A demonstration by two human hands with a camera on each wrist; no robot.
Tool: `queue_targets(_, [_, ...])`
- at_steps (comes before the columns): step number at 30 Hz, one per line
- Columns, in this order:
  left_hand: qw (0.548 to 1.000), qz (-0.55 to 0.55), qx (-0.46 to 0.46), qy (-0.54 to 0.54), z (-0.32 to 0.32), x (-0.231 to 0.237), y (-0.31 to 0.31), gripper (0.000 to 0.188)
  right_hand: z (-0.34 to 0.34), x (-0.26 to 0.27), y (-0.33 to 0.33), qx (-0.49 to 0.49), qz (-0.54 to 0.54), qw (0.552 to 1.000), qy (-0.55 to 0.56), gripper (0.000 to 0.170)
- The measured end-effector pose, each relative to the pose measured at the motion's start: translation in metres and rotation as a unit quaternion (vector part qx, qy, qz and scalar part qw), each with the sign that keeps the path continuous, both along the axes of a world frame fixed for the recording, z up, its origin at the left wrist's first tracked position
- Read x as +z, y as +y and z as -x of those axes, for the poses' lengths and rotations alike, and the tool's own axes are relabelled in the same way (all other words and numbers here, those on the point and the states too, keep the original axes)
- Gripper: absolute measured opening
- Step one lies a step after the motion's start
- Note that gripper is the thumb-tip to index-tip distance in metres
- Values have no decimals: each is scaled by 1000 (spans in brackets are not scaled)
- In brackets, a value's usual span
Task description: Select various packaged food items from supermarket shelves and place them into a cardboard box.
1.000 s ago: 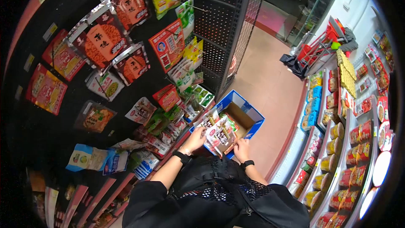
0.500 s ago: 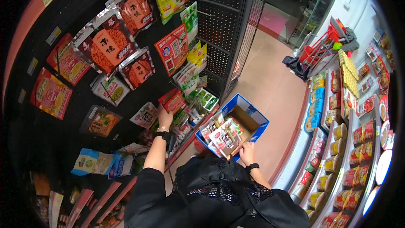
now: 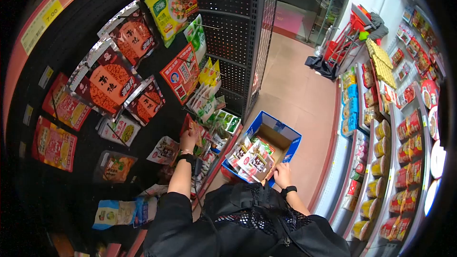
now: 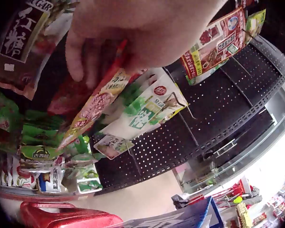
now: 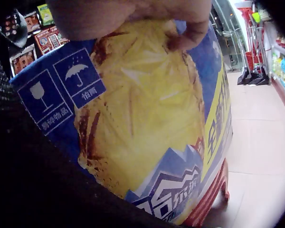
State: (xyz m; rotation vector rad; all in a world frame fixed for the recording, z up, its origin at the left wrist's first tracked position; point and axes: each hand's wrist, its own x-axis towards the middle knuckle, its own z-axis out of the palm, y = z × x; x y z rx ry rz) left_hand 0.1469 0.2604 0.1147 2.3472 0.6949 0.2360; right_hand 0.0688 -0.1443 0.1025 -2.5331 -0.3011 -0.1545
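My left hand (image 3: 188,141) is at the rack on the left, pinching a red flat food packet (image 3: 190,123). In the left wrist view the red packet (image 4: 97,105) stands edge-on between thumb and fingers, in front of hanging white-and-green bags (image 4: 147,109). My right hand (image 3: 283,175) grips the near wall of a blue cardboard box (image 3: 294,146). White-and-brown packets (image 3: 256,161) lie inside the box beside that hand. Seen from the right wrist, the fingers hook over the top of the box's blue-and-yellow printed wall (image 5: 142,104).
Brown-and-orange seasoning bags (image 3: 107,83) hang on the black rack above the left hand. A red plastic stool (image 4: 69,216) stands below the box. Shelves with noodle cups (image 3: 373,176) line the right side. Beyond the aisle floor (image 3: 295,66) stands a red cart (image 3: 350,28).
My left hand has left the packets in the box, reached left to the rack and taken hold of the red packet. The right hand stays at the box's near wall.
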Motion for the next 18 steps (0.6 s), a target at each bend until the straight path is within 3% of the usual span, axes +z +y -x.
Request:
queue_targets(2, [999, 13, 2, -29, -4, -17, 10, 27, 0, 1, 1, -6, -12, 1000, -4, 4])
queue_targets(10, [994, 81, -49, -55, 10, -9, 6, 27, -1, 6, 5, -11, -33, 999, 7, 7])
queue_targets(11, [995, 73, -60, -16, 20, 34, -14, 24, -2, 2, 5, -12, -32, 999, -19, 7])
queue_targets(14, [990, 105, -99, -2, 21, 11, -10, 21, -3, -2, 3, -6, -28, 999, -14, 7])
queue_targets(18, [984, 96, -147, -4, 30, 54, -29, 21, -3, 2, 2, -7, -30, 1000, -3, 8])
